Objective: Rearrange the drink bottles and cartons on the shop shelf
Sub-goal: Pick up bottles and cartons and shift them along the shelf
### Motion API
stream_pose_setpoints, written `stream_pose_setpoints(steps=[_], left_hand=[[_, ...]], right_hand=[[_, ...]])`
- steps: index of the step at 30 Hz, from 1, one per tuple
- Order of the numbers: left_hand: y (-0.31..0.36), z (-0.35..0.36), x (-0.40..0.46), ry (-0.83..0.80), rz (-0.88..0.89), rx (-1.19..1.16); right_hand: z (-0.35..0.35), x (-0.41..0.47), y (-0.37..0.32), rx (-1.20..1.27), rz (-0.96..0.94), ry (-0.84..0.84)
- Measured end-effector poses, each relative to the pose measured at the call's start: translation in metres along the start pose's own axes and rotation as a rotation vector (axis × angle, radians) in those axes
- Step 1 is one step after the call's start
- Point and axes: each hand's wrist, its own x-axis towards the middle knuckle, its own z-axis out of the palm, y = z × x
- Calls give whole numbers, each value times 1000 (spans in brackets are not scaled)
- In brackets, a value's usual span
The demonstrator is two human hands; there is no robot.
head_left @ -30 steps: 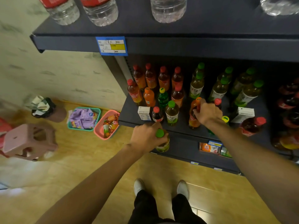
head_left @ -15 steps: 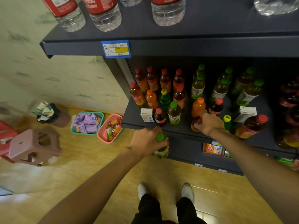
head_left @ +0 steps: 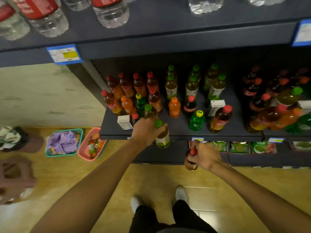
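The left hand is clamped round the neck of a green-capped tea bottle, holding it at the near edge of the dark shelf, just right of a small white carton. The right hand grips a red-capped bottle by its top, nearer than the shelf edge and over the floor. Farther back on the shelf stand an orange bottle, a cola bottle and a green soda bottle.
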Motion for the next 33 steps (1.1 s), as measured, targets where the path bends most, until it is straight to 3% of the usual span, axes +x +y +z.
stream_pose_setpoints(steps=[15, 33], left_hand=[[36, 70, 93, -58, -55, -14], [29, 77, 114, -97, -123, -24]], right_hand=[[-17, -35, 48, 135, 114, 111], [-13, -29, 40, 212, 107, 122]])
